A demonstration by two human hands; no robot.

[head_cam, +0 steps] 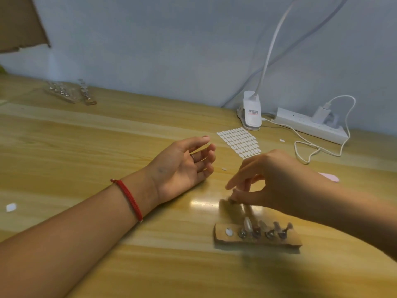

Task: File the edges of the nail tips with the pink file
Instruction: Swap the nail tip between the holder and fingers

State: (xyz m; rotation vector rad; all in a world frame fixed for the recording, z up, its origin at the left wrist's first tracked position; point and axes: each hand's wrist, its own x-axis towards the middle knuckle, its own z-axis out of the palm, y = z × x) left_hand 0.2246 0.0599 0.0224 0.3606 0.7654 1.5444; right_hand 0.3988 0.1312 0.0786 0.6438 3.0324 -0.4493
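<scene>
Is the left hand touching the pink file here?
Apart. The head view shows the left hand lying palm-up on the table, with the right hand between it and the pink file.

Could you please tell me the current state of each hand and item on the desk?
left hand: open, resting on the table, holding nothing.
cardboard holder: flat on the table, nail tips standing in it.
right hand: fingers bunched above the cardboard holder; too blurred to tell its grip.
pink file: lying on the table, untouched, partly hidden behind the right hand.
charger: plugged into the power strip.
</scene>
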